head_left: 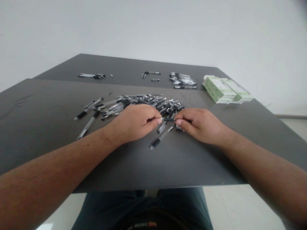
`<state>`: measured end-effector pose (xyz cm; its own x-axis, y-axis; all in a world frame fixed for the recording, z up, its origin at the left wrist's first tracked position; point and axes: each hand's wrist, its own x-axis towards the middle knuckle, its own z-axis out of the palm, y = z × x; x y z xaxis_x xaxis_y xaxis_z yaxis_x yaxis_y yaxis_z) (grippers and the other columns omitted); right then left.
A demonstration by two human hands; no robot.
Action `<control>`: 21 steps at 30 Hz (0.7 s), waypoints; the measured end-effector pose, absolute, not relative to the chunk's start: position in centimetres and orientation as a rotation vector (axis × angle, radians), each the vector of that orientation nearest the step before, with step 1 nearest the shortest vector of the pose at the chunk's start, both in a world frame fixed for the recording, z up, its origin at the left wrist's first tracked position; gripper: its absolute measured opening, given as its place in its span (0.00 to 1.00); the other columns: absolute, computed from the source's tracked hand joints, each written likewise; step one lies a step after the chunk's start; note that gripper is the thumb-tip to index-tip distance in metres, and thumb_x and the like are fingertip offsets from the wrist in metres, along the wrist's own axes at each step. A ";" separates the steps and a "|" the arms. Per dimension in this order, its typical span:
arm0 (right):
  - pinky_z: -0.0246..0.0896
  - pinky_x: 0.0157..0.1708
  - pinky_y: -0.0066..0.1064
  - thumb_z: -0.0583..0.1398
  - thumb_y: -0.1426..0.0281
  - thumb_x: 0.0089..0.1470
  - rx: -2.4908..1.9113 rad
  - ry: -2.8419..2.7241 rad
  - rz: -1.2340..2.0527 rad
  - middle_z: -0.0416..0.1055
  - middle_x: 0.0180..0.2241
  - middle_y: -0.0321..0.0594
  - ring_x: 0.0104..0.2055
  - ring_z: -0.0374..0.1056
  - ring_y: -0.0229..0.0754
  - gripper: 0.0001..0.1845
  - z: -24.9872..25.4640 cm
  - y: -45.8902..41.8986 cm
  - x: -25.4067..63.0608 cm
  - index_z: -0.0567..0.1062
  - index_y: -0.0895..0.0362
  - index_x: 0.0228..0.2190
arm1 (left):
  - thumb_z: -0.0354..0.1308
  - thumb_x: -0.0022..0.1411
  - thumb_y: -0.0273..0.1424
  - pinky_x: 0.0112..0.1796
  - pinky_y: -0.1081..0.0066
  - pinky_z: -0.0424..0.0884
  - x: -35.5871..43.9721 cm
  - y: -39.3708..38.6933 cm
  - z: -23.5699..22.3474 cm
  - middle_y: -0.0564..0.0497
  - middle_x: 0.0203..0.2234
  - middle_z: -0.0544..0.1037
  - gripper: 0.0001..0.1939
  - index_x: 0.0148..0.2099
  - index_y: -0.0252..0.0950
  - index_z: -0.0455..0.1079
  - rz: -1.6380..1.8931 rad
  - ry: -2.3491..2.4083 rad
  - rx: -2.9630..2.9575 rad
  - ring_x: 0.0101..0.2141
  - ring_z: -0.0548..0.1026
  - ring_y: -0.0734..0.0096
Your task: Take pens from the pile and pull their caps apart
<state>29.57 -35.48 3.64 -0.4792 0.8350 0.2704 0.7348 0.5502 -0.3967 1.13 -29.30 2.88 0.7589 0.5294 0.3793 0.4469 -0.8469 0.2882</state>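
Between my two hands a pen with a black grip is held level, just above the near side of a pile of pens. My left hand is closed in a pinch on the pen's left end. At the right end, the thumb and forefinger of my right hand pinch it too, hiding the rest of the barrel. Behind and under the hands spreads the pile of clear and black pens. One loose pen lies at a slant on the near side, below my hands.
Two green-and-white boxes stand at the right. A row of pens lies beyond the pile, with a few pens at the far left and a pen with small parts at the back middle. The dark table meets a white wall.
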 end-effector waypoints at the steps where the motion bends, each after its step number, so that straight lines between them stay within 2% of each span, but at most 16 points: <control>1: 0.67 0.37 0.32 0.64 0.61 0.71 -1.287 -2.329 0.324 0.86 0.36 0.38 0.35 0.79 0.43 0.09 3.6 -35.5 29.6 0.82 0.52 0.44 | 0.55 0.78 0.38 0.46 0.65 0.76 1.1 -29.3 2.9 0.49 0.35 0.87 0.16 0.44 0.40 0.84 0.684 0.779 2.776 0.41 0.85 0.61; 4: 0.67 0.36 0.31 0.67 0.63 0.69 -1.287 -2.298 0.302 0.86 0.36 0.37 0.35 0.79 0.43 0.06 3.5 -35.5 29.6 0.81 0.52 0.44 | 0.56 0.77 0.38 0.45 0.65 0.75 1.2 -29.3 2.9 0.49 0.34 0.87 0.16 0.43 0.40 0.84 0.679 0.786 2.782 0.41 0.84 0.61; 9: 0.69 0.39 0.33 0.62 0.62 0.74 -1.234 -2.353 0.298 0.86 0.36 0.39 0.38 0.81 0.44 0.11 3.5 -35.5 29.6 0.83 0.52 0.42 | 0.55 0.77 0.37 0.45 0.65 0.74 1.2 -29.5 3.1 0.49 0.34 0.86 0.16 0.42 0.39 0.84 0.668 0.779 2.783 0.40 0.84 0.61; 13: 0.69 0.38 0.32 0.67 0.64 0.68 -1.266 -2.284 0.334 0.86 0.37 0.38 0.36 0.80 0.43 0.06 3.5 -35.5 29.6 0.82 0.51 0.44 | 0.56 0.78 0.37 0.45 0.66 0.75 1.2 -29.5 3.0 0.49 0.34 0.87 0.16 0.43 0.40 0.84 0.670 0.794 2.788 0.41 0.85 0.61; 15: 0.69 0.39 0.33 0.66 0.64 0.69 -1.256 -2.324 0.317 0.86 0.37 0.39 0.37 0.80 0.44 0.05 3.5 -35.4 29.6 0.82 0.51 0.41 | 0.56 0.77 0.37 0.45 0.66 0.75 1.2 -29.4 3.0 0.49 0.35 0.87 0.15 0.43 0.40 0.84 0.675 0.787 2.792 0.41 0.85 0.61; 17: 0.69 0.40 0.34 0.63 0.64 0.72 -1.242 -2.370 0.303 0.86 0.37 0.40 0.39 0.80 0.45 0.08 3.5 -35.4 29.6 0.82 0.51 0.40 | 0.56 0.77 0.37 0.45 0.66 0.75 1.2 -29.4 3.0 0.49 0.35 0.87 0.15 0.43 0.40 0.84 0.679 0.778 2.791 0.41 0.85 0.61; 21: 0.68 0.37 0.32 0.65 0.64 0.69 -1.262 -2.317 0.328 0.86 0.36 0.38 0.36 0.79 0.43 0.06 3.5 -35.5 29.6 0.82 0.52 0.44 | 0.56 0.77 0.37 0.43 0.66 0.74 1.1 -29.3 3.0 0.49 0.35 0.87 0.16 0.42 0.39 0.84 0.686 0.775 2.777 0.40 0.85 0.61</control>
<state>29.55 -35.48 3.50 -0.4609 0.8374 0.2938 0.7230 0.5463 -0.4228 1.09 -29.29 2.96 0.7579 0.5271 0.3843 0.4451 -0.8486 0.2860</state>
